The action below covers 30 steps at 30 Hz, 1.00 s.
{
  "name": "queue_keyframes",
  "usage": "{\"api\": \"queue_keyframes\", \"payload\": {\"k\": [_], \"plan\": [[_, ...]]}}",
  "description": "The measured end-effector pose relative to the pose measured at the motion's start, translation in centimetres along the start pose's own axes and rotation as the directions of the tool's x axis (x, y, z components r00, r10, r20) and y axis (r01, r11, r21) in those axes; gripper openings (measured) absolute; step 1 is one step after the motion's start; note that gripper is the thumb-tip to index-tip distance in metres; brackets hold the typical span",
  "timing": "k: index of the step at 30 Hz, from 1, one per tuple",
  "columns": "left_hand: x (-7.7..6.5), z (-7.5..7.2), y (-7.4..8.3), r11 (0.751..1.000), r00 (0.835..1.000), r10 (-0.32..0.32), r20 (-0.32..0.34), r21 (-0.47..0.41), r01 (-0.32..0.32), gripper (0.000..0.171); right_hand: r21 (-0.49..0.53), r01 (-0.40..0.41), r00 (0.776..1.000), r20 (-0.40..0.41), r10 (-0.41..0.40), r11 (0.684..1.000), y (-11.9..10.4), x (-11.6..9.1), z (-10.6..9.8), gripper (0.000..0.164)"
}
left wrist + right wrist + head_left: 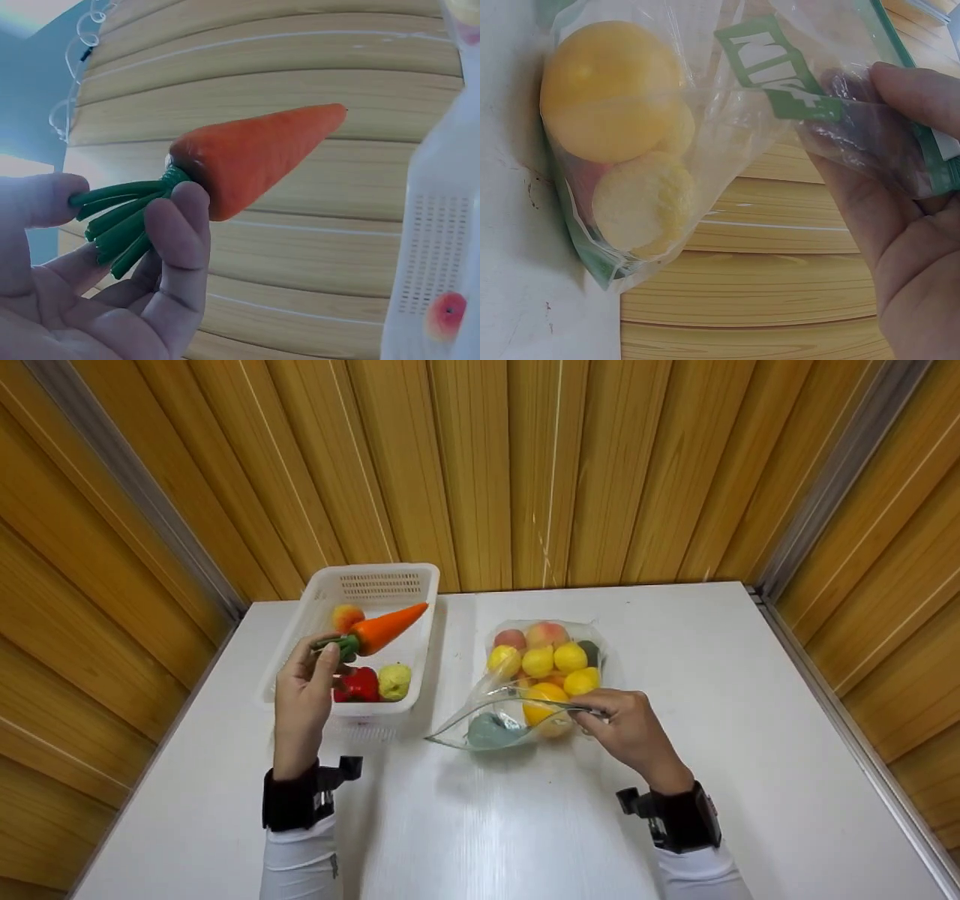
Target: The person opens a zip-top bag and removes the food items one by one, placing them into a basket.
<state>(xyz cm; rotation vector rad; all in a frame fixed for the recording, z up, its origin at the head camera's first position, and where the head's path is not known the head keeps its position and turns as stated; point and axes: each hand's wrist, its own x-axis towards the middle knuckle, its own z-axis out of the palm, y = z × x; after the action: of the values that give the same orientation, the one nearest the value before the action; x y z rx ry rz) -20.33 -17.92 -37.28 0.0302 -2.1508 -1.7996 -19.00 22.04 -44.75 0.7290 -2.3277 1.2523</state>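
Over the white basket, my left hand pinches a carrot by its green stalks, the orange tip slanting up to the right. In the left wrist view the carrot is clear of the other things. My right hand grips the rim of a clear zip bag, thumb and fingers on the green-edged mouth, which gapes toward me. Inside the bag are several yellow lemons, an orange-yellow round fruit, a peach and a grey-green rounded piece near the mouth.
The basket holds a peach, a red bell pepper and a pale yellow-green piece. Basket and bag rest on a white table. Wood-panelled walls stand behind and at both sides.
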Motion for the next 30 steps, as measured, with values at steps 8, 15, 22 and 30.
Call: {"api": "queue_keyframes", "payload": {"k": [8, 15, 22, 30], "plan": [[2.9, -2.0, -3.3, 0.968, 0.993, -0.117, 0.014, 0.223, 0.111, 0.036, 0.010, 0.014, 1.000, -0.010, -0.014, 1.000, 0.0, 0.0, 0.0, 0.016], [4.3, -3.0, -5.6, 0.918, 0.986, -0.166, 0.036, 0.371, 0.141, 0.034, 0.002, -0.010, 1.000, 0.006, 0.010, 1.000, 0.0, 0.1, 0.0, 0.018], [5.5, -3.5, -7.3, 0.848, 0.987, -0.143, 0.067, 0.522, 0.088, 0.034, -0.016, 0.008, 1.000, 0.001, -0.008, 1.000, 0.2, 0.1, 0.1, 0.017], [6.6, -3.6, -8.7, 0.770, 0.975, -0.192, 0.111, 0.633, 0.080, 0.032, -0.012, 0.007, 1.000, 0.001, -0.007, 1.000, 0.1, 0.1, 0.1, 0.016]]}}
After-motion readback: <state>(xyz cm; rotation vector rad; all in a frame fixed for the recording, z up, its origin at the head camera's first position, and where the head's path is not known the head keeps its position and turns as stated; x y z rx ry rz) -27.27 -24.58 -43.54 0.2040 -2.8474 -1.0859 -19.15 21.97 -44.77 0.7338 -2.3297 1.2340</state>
